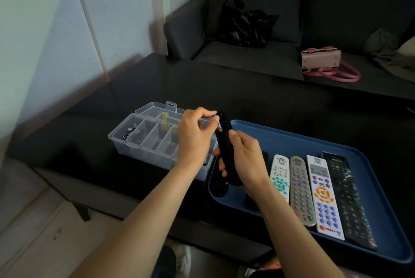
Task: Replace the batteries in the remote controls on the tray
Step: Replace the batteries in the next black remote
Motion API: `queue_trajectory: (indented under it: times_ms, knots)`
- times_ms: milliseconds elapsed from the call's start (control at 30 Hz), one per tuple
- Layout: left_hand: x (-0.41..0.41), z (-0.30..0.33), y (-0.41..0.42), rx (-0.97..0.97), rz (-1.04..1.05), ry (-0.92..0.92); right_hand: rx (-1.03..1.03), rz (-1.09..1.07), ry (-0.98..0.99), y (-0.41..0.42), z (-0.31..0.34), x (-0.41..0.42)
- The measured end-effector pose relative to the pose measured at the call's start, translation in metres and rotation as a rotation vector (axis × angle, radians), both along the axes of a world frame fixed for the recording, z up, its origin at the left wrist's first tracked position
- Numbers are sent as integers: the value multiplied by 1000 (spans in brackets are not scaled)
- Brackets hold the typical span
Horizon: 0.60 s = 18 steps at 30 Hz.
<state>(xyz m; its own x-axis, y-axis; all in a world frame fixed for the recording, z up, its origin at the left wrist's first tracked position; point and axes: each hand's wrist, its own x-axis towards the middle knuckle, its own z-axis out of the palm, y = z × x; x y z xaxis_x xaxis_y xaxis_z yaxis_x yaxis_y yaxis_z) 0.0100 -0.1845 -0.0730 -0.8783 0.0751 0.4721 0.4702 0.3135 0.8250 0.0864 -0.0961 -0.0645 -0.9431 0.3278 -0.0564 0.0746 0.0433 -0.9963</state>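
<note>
My right hand (244, 156) grips a black remote control (225, 140) upright above the left end of the blue tray (314, 140). At the remote's upper end, my left hand (194, 134) pinches a blue and orange battery (219, 123). On the tray lie a white remote with teal buttons (280, 174), a grey remote (301, 190), a white remote with orange and blue buttons (323, 197) and a long black remote (348, 201). Another black piece (219, 185) rests at the tray's left corner, partly behind my hand.
A clear plastic box with compartments (148, 138), lid open, stands left of the tray on the black table (247, 93); batteries lie in its far-left compartment. Behind the table is a dark sofa with a black bag (244, 24) and a pink handbag (321, 59).
</note>
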Motion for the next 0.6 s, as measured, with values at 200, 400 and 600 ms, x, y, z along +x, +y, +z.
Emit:
queue_trajectory:
  times_ms: [200,400,600]
  knots:
    - [9,-1,6,-109,-12,203,-1,-32,75,1,3,0]
    - [13,2,3,-206,-126,196,38,-32,50,13,8,-1]
    - [2,8,4,158,-230,-152,-197,-46,-18,15,8,-1]
